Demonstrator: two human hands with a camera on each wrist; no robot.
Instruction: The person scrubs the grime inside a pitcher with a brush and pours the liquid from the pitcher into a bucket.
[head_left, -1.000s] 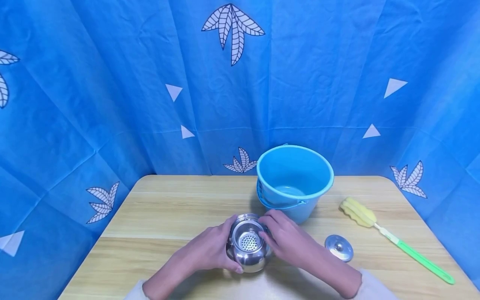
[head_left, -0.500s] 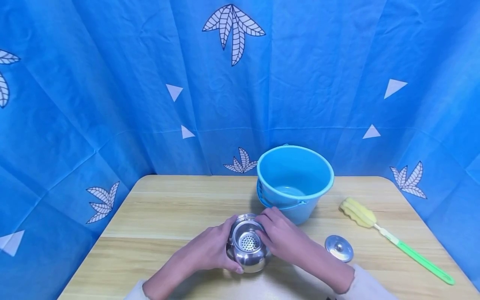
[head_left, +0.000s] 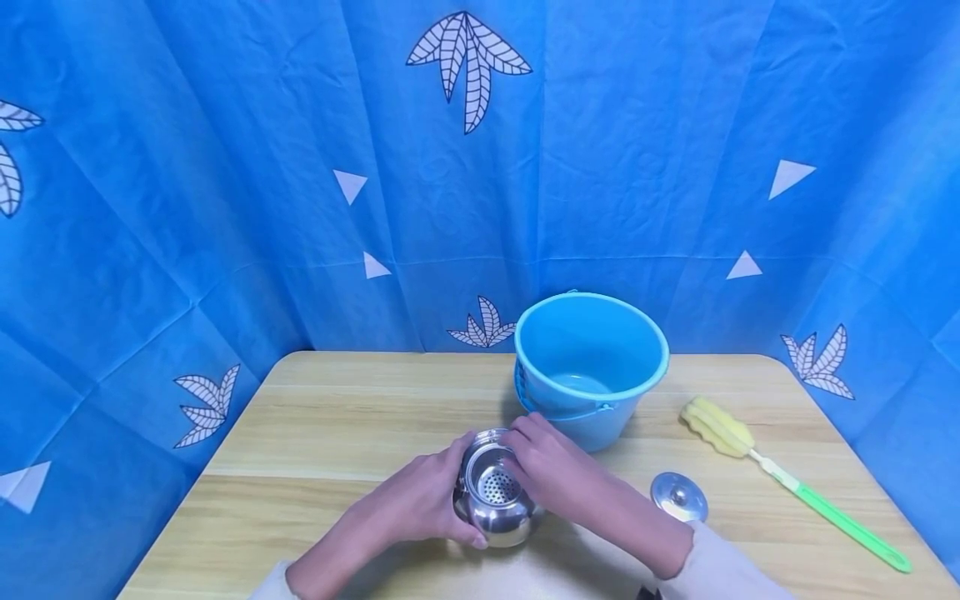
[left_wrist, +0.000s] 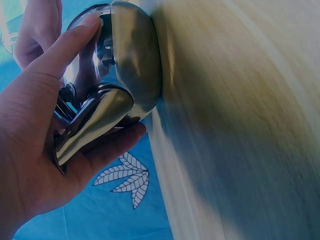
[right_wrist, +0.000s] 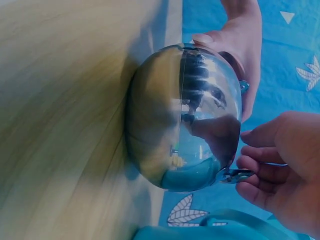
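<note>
A shiny steel teapot stands on the wooden table, lidless, with a perforated strainer inside its mouth. My left hand grips the pot's left side; in the left wrist view its thumb lies on the body and the spout sits between thumb and fingers. Over the right part of the rim is my right hand, fingers curled, by a small metal lug in the right wrist view. Whether it pinches the strainer's edge or only touches the rim is hidden. The round steel lid lies to the right.
Just behind the pot stands a light-blue bucket with its handle lowered. A bottle brush with yellow sponge head and green handle lies at the right of the table. Blue patterned cloth surrounds the table's back and sides.
My right hand has shifted leftward along the rim, covering more of the pot's mouth. The left hand and the teapot have stayed in place.
</note>
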